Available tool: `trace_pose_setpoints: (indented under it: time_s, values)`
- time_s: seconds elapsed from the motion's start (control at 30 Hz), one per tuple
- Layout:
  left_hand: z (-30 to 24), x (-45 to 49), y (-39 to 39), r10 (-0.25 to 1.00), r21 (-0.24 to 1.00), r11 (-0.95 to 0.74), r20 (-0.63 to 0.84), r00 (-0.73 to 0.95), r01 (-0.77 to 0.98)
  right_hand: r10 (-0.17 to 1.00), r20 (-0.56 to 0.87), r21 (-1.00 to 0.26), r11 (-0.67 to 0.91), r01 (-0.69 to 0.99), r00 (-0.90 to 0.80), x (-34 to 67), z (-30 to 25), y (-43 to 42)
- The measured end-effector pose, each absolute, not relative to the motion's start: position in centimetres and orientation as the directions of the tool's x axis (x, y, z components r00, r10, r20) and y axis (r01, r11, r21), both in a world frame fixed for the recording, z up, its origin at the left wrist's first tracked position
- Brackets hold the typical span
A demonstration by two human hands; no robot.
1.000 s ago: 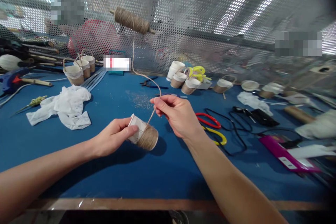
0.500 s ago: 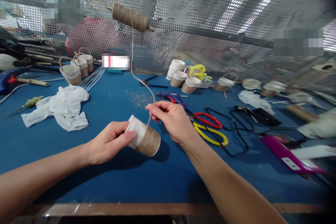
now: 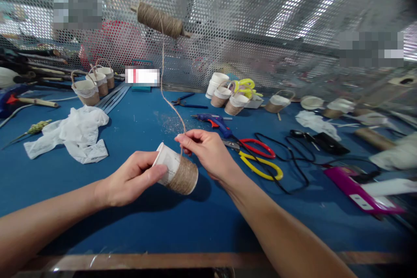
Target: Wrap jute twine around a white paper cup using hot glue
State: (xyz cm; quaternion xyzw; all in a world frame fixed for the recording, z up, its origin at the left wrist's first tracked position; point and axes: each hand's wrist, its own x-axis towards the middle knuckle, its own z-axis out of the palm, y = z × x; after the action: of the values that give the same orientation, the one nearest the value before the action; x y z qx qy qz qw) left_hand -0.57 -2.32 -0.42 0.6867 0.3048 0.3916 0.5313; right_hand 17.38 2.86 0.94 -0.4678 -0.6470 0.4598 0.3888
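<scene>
My left hand (image 3: 133, 176) grips a white paper cup (image 3: 167, 160) by its rim end, thumb on the outside. The cup lies tilted on its side in the air, base toward the right. Brown twine (image 3: 184, 177) is wound in close turns around its lower half. Just above the cup, my right hand (image 3: 203, 150) pinches the strand of twine (image 3: 169, 102) between thumb and fingers. From there the strand runs up to a spool of twine (image 3: 159, 20) hung on a stick at the mesh.
A blue glue gun (image 3: 216, 122), scissors with red and yellow handles (image 3: 260, 163) and pliers (image 3: 189, 103) lie beyond my right hand. Crumpled white lace (image 3: 73, 132) is at left. Twine-wrapped cups (image 3: 86, 92) stand along the back. A purple power strip (image 3: 361, 193) lies at right.
My right hand has moved slightly left and down, closer to the cup, with the twine still pinched. The left hand and cup have shifted a little left.
</scene>
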Motion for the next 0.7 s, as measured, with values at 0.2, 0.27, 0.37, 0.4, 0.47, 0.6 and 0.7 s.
trace_pose_setpoints:
  time_s: [0.2,0.27,0.37,0.4,0.47,0.6,0.7]
  values:
    - [-0.4,-0.3,-2.4,0.862,0.987,-0.119,0.156,0.483,-0.107,0.960,0.051,-0.950,0.131,0.282,-0.275,17.0,0.7,2.7]
    - [-0.5,-0.2,-2.3,0.880,0.986,-0.022,0.097,0.465,-0.165,0.962,0.038,-0.949,0.119,0.293,-0.269,17.0,0.7,2.8]
    - [-0.7,0.2,-2.1,0.922,0.961,0.093,0.016,0.387,-0.261,0.967,0.014,-0.953,0.090,0.290,-0.254,17.1,0.5,3.2]
    - [-0.7,0.3,-2.0,0.936,0.948,0.122,-0.011,0.351,-0.295,0.968,0.005,-0.954,0.080,0.288,-0.252,17.2,0.5,3.3]
    - [-0.6,0.5,-1.7,0.958,0.916,0.164,-0.059,0.282,-0.365,0.966,-0.003,-0.956,0.073,0.284,-0.259,17.3,0.5,3.4]
    - [-0.4,0.8,-1.0,0.973,0.871,0.201,-0.122,0.198,-0.449,0.948,0.064,-0.928,0.171,0.330,-0.313,17.5,1.1,2.8]
    - [-0.5,0.8,-0.8,0.976,0.869,0.189,-0.115,0.185,-0.458,0.919,0.098,-0.897,0.248,0.366,-0.383,17.6,1.5,2.1]
